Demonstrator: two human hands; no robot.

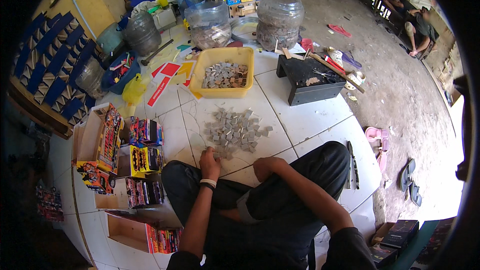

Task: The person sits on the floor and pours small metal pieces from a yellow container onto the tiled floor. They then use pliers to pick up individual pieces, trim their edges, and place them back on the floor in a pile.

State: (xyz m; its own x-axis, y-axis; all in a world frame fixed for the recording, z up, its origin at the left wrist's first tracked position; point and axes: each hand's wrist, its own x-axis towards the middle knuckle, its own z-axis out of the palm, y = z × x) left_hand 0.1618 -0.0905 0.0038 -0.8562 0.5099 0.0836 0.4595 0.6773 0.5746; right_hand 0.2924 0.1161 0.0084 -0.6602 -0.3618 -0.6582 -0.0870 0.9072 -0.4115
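Though cluttered — tiles (320, 124), rough ground (395, 77)

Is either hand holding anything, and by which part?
Cannot tell: the left hand is at small, flat, grey pieces; the right hand is curled, fingertips hidden.

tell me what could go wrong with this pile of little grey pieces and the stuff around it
The loose grey pieces could scatter over the white tiles if the left hand, at the pile's near edge, sweeps too hard: nothing rims them. The left knee is close to the printed boxes and might bump them. The wooden stick overhangs the black stool, so a knock could tip it off.
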